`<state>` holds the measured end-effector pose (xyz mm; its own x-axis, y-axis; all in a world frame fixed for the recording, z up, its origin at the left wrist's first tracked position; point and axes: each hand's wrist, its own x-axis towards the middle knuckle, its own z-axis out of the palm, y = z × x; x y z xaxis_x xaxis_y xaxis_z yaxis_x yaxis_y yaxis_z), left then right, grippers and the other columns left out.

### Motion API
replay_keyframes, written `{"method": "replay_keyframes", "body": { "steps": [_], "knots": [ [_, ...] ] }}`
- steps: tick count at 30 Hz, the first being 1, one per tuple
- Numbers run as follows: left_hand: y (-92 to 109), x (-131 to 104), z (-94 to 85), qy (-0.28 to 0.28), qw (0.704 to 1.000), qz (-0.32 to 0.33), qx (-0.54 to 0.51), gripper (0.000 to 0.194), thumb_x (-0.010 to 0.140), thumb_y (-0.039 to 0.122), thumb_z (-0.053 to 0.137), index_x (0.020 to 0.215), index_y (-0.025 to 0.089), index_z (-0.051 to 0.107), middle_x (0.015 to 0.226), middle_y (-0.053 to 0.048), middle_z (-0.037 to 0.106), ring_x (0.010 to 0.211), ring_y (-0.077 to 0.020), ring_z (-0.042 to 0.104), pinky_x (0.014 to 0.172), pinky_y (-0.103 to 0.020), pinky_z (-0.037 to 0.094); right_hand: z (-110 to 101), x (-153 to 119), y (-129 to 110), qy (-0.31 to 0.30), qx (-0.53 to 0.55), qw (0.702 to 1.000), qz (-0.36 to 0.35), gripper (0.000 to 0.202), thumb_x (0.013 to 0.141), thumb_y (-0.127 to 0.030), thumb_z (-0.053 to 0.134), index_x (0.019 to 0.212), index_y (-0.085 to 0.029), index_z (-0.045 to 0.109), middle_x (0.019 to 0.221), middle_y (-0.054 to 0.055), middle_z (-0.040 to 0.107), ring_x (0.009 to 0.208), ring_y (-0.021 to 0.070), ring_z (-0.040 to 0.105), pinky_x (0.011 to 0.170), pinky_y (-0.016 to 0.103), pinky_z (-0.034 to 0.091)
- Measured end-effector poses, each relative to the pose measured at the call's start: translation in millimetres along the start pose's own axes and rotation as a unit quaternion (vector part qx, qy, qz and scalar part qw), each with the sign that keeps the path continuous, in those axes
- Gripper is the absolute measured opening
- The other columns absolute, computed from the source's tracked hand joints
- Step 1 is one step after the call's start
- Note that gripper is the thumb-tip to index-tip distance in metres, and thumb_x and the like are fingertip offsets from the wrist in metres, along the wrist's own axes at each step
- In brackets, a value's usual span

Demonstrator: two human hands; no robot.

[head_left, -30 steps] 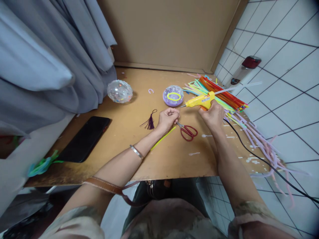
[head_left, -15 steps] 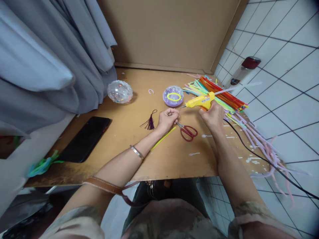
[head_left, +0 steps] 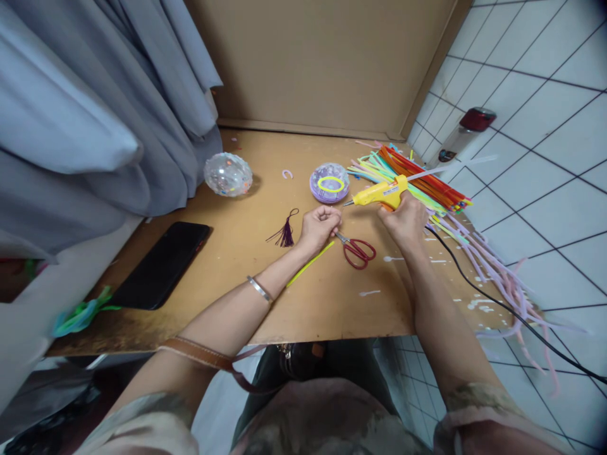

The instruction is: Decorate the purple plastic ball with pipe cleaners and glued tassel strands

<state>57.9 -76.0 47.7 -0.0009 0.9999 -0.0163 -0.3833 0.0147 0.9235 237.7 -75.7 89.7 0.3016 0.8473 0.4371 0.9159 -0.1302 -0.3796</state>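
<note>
My right hand (head_left: 405, 218) grips a yellow hot glue gun (head_left: 382, 191), its metal nozzle pointing left toward my other hand. The fingers of my left hand (head_left: 322, 226) are pinched together just left of the nozzle; whatever they hold is too small to make out. Beside the left fingers lie red-handled scissors (head_left: 359, 253), their blades partly hidden by the hand. A yellow pipe cleaner (head_left: 308, 265) rests along my left forearm. Left of that hand is a dark purple tassel (head_left: 285, 232). Behind the nozzle sits a round purple container (head_left: 329, 183) with a yellow ring on it.
Bundled colourful pipe cleaners (head_left: 422, 180) and loose lilac ones (head_left: 493, 272) lie at the right, with a black cord (head_left: 474, 284) crossing the table edge. A clear ball (head_left: 228, 174) and black phone (head_left: 164, 265) are at the left. A tiled wall (head_left: 531, 158) borders the right.
</note>
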Motion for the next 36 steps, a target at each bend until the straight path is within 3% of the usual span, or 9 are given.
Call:
{"method": "replay_keyframes", "body": {
  "steps": [23, 30, 36],
  "knots": [
    [-1.1, 0.2, -1.5, -0.006, 1.000, -0.012, 0.003, 0.009, 0.072, 0.007, 0.063, 0.067, 0.015, 0.062, 0.054, 0.004, 0.061, 0.040, -0.0041, 0.045, 0.042, -0.018, 0.032, 2.8, 3.3, 1.4, 0.020, 0.038, 0.999, 0.016, 0.040, 0.070, -0.041, 0.058, 0.100, -0.016, 0.068, 0.085, 0.013, 0.071, 0.082, 0.0324, 0.064, 0.073, 0.043, 0.049],
    [-1.2, -0.2, -1.6, -0.011, 1.000, -0.012, -0.011, 0.013, 0.078, 0.016, 0.072, 0.069, 0.015, 0.062, 0.059, 0.003, 0.062, 0.044, -0.0036, 0.046, 0.046, -0.018, 0.036, 3.3, 8.1, 5.3, -0.073, 0.016, 0.995, 0.058, 0.044, 0.075, -0.052, 0.062, 0.099, -0.015, 0.071, 0.092, 0.016, 0.075, 0.086, 0.0324, 0.067, 0.073, 0.040, 0.051],
    [-1.9, 4.9, -3.2, 0.003, 1.000, 0.002, -0.022, 0.013, 0.080, 0.016, 0.072, 0.072, 0.015, 0.062, 0.063, 0.003, 0.062, 0.048, -0.0035, 0.049, 0.050, -0.017, 0.038, 11.1, 8.1, 16.1, -0.149, -0.054, 0.984, 0.079, 0.048, 0.081, -0.048, 0.061, 0.111, -0.011, 0.072, 0.104, 0.021, 0.076, 0.096, 0.0357, 0.071, 0.076, 0.039, 0.052]
  ]
}}
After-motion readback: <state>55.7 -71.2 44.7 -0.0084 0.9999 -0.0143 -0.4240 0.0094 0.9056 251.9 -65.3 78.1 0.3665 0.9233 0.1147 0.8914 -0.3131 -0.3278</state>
